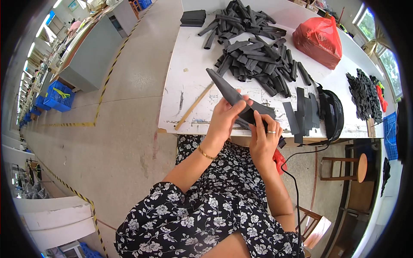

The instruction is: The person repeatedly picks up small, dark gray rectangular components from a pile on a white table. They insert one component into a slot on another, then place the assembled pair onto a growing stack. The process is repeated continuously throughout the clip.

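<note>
A long dark grey fabric piece [223, 88], folded narrow like a flat tube, slants up to the left above the table's front edge. Around its middle, my left hand [223, 119] is closed with the thumb on top. The fingers of my right hand [263, 139] pinch its lower end; a ring is on one finger. Just behind my hands, more flat dark pieces [263, 109] lie on the white table [174, 86]. A thin wooden stick [193, 107] rests to the left. Beyond is a heap of dark fabric tubes [254, 62].
A black round fan-like object [333, 112] with a cord [297, 189] stands at the right, beside flat dark strips [301, 114]. Farther back are a red plastic bag [318, 43], a stack of dark pieces [192, 18] and another dark pile [363, 94]. A wooden stool [362, 167] is at right.
</note>
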The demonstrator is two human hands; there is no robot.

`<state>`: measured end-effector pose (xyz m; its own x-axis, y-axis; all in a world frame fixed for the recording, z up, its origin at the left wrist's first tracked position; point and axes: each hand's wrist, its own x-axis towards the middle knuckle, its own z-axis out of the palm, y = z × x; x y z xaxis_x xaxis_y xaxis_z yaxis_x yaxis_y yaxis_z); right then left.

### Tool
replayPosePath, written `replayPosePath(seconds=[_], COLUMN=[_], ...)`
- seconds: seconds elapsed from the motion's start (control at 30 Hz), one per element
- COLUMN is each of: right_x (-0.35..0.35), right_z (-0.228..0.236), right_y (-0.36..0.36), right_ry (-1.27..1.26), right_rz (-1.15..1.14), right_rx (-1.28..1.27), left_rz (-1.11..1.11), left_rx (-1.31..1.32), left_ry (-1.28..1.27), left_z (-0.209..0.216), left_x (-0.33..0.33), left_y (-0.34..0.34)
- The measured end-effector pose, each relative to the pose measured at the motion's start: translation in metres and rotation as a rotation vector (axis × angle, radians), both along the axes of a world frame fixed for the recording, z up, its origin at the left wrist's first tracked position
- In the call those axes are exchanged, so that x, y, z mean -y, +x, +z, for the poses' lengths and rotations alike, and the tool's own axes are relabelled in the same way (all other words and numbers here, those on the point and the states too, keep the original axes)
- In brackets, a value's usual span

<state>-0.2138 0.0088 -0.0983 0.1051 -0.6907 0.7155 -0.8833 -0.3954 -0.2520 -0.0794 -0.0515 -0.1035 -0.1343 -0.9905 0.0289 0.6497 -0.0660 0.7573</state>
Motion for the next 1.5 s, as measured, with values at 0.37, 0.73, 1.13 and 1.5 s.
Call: replayPosePath(seconds=[0.37,0.73,1.13,1.5], right_x=[0.005,0.012,0.012,0.012], right_z=[-0.017,-0.012,-0.014,-0.016], right_y=[0.006,0.0,0.007,0.016], right_ry=[-0.037,0.106,0.097,0.085], right_rz=[-0.076,0.233,0.275,0.256], right_rx=[0.09,0.272,0.162,0.133], left_rz=[-0.073,-0.141,-0.088,-0.037], left_rx=[-0.259,-0.164,-0.268,-0.296], left_ry=[0.035,0.13,0.21,0.192], left_z=[-0.024,-0.012,-0.015,-0.029], left_x=[-0.017,-0.001,-0.012,-0.006], left_y=[-0.043,-0.014,-0.014,-0.01])
